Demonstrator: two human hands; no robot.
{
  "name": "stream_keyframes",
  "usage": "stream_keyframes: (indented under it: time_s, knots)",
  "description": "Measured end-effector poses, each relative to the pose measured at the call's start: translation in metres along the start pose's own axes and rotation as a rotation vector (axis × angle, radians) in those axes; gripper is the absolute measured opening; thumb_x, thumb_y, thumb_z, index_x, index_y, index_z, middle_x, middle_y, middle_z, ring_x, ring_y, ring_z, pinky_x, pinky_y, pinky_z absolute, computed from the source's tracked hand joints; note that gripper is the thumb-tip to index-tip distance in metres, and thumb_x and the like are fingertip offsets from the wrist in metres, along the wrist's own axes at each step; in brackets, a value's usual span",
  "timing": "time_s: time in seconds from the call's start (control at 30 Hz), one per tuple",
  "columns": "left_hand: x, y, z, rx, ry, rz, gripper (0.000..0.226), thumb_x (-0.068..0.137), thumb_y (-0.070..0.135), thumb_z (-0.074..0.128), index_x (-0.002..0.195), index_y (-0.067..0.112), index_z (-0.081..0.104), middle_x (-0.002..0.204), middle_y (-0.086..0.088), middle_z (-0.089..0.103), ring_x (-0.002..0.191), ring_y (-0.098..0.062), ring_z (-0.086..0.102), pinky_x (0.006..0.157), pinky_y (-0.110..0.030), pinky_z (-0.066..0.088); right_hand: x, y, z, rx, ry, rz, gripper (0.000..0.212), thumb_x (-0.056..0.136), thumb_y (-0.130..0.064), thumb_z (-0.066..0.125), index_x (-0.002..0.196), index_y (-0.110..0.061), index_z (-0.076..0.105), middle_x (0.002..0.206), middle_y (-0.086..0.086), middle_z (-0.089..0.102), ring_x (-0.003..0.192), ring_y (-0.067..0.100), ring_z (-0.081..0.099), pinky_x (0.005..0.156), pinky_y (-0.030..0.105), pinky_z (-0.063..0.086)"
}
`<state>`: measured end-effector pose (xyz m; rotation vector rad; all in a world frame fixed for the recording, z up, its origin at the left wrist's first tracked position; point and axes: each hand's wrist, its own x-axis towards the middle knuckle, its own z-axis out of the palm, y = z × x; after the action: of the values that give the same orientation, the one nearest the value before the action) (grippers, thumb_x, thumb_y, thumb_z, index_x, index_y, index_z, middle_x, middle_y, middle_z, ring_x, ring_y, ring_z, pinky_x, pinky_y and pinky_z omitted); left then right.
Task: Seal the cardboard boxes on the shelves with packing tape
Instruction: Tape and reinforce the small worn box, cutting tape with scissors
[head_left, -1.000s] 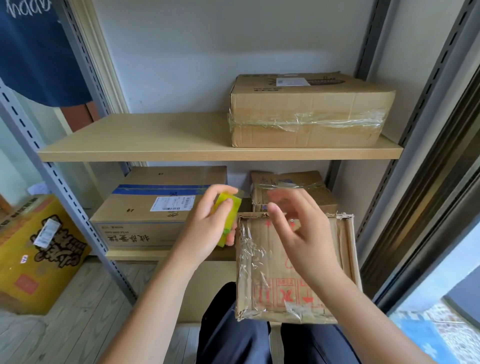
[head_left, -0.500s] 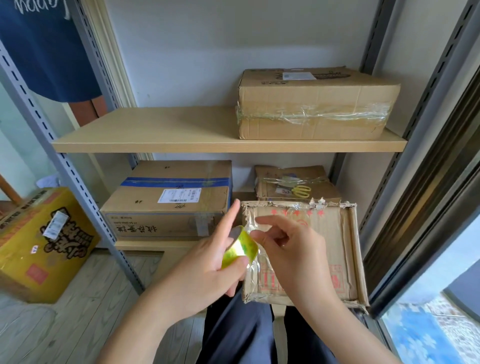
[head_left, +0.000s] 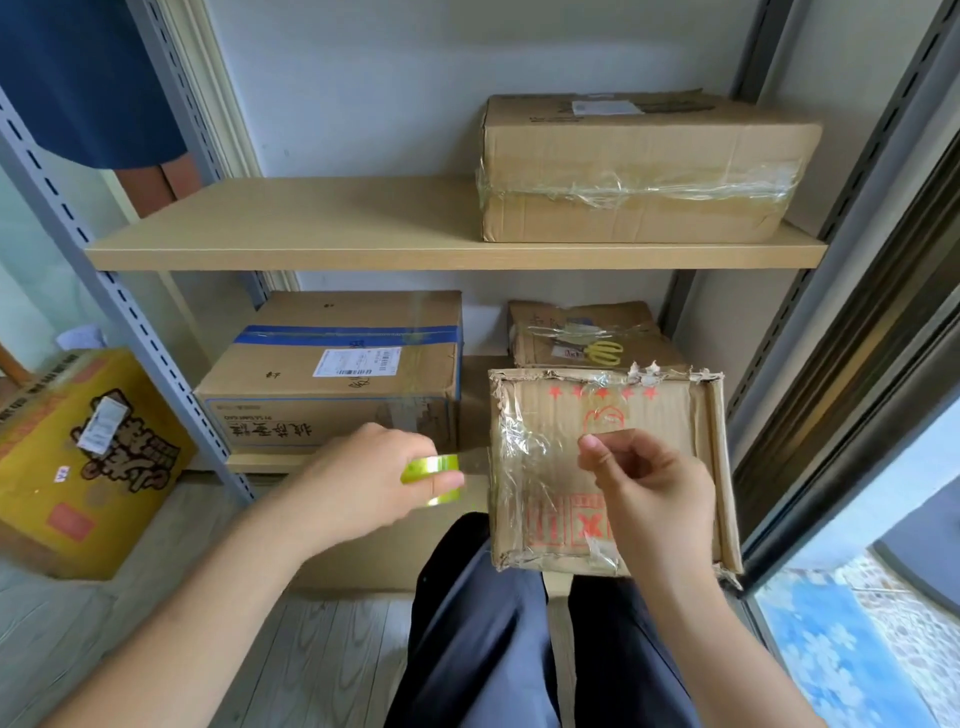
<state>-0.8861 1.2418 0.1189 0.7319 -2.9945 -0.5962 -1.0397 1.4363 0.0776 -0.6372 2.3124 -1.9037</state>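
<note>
A worn flat cardboard box (head_left: 675, 415) with red print and crumpled clear tape lies on my lap. My left hand (head_left: 363, 483) grips a yellow-green roll of clear tape (head_left: 434, 470) just left of the box. A strip of tape stretches from the roll across the box top to my right hand (head_left: 649, 483), which pinches its free end over the box's middle.
The upper shelf (head_left: 311, 234) holds a taped box (head_left: 639, 171) at the right. Below stand a blue-striped box (head_left: 337, 374) and a smaller box with yellow scissors (head_left: 605, 352) on it. A yellow carton (head_left: 78, 457) sits on the floor, left. A person stands far left.
My left hand has pulled the roll leftward, away from my right hand, drawing out a strip of tape. My right hand has moved right over the box with the tape end.
</note>
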Motion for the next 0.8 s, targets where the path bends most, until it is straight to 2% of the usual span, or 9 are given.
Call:
stream_keyframes:
  time_s: [0.07,0.13,0.23,0.3,0.37,0.5,0.6,0.67,0.8]
  knots:
    - [0.015,-0.006,0.005,0.124,0.134,-0.019,0.071,0.074,0.085,0.04,0.068,0.016,0.055,0.06,0.001,0.063,0.056,-0.018,0.062,0.059,-0.038,0.054,0.004,0.004,-0.001,0.015,0.028,0.027,0.013,0.085,-0.029,0.076,0.073,-0.022,0.075,0.068,-0.008,0.073,0.067,0.015,0.069,0.073,0.04,0.058]
    - [0.027,-0.008,0.008,0.124,0.168,0.023,0.068,0.078,0.082,0.044,0.065,0.015,0.051,0.059,0.0,0.057,0.056,-0.02,0.058,0.052,-0.034,0.045,0.007,0.01,-0.002,0.023,0.059,0.061,0.013,0.085,-0.028,0.076,0.074,-0.021,0.075,0.069,-0.004,0.073,0.072,0.02,0.07,0.075,0.042,0.059]
    - [0.04,-0.009,0.009,0.119,0.13,0.064,0.062,0.083,0.075,0.049,0.062,0.017,0.043,0.059,0.001,0.047,0.054,-0.018,0.046,0.051,-0.031,0.032,0.004,0.014,-0.002,-0.086,0.075,0.04,0.011,0.087,-0.028,0.074,0.078,-0.022,0.074,0.067,-0.007,0.071,0.062,0.004,0.066,0.064,0.025,0.058]
    - [0.052,-0.009,0.017,0.099,0.073,0.066,0.064,0.084,0.074,0.05,0.064,0.013,0.046,0.06,-0.004,0.054,0.054,-0.022,0.052,0.052,-0.034,0.041,0.002,0.016,0.001,-0.243,0.084,-0.014,0.01,0.089,-0.029,0.072,0.082,-0.021,0.074,0.066,-0.012,0.068,0.056,0.001,0.063,0.056,0.017,0.053]
    - [0.064,-0.009,0.026,0.033,0.029,0.072,0.063,0.084,0.073,0.052,0.068,0.012,0.054,0.062,-0.006,0.064,0.055,-0.021,0.062,0.06,-0.038,0.053,0.003,0.018,0.006,-0.416,0.071,-0.079,0.011,0.091,-0.032,0.069,0.086,-0.023,0.071,0.07,-0.011,0.069,0.057,0.004,0.063,0.058,0.026,0.054]
    - [0.076,-0.007,0.033,-0.053,-0.067,0.109,0.052,0.086,0.068,0.053,0.073,0.019,0.062,0.061,0.0,0.068,0.049,-0.009,0.063,0.06,-0.029,0.054,0.012,0.012,0.005,-0.796,0.087,-0.109,0.039,0.082,-0.054,0.069,0.096,-0.02,0.057,0.09,-0.005,0.057,0.082,0.022,0.059,0.06,0.031,0.044]
    - [0.082,-0.012,0.032,-0.08,-0.132,0.122,0.054,0.085,0.07,0.053,0.076,0.017,0.065,0.061,0.0,0.069,0.047,-0.007,0.063,0.058,-0.025,0.051,0.025,0.004,-0.011,-0.919,0.146,-0.105,0.075,0.064,-0.065,0.078,0.107,-0.013,0.046,0.106,0.004,0.051,0.093,0.027,0.057,0.071,0.036,0.048]
    - [0.086,-0.012,0.031,-0.106,-0.137,0.125,0.056,0.084,0.069,0.057,0.073,0.015,0.064,0.057,0.001,0.066,0.046,-0.007,0.061,0.054,-0.023,0.048,0.021,-0.001,-0.006,-0.888,0.166,-0.292,0.071,0.069,-0.061,0.077,0.115,-0.013,0.051,0.112,0.006,0.054,0.099,0.028,0.056,0.08,0.039,0.046]
    - [0.096,-0.008,0.031,-0.107,-0.114,0.142,0.042,0.085,0.049,0.06,0.06,0.016,0.057,0.049,0.003,0.055,0.047,-0.013,0.053,0.047,-0.024,0.039,-0.005,0.0,0.052,-0.799,-0.013,-0.498,0.078,0.095,-0.064,0.038,0.152,-0.01,0.031,0.156,0.009,0.032,0.145,0.027,0.029,0.115,0.044,0.031]
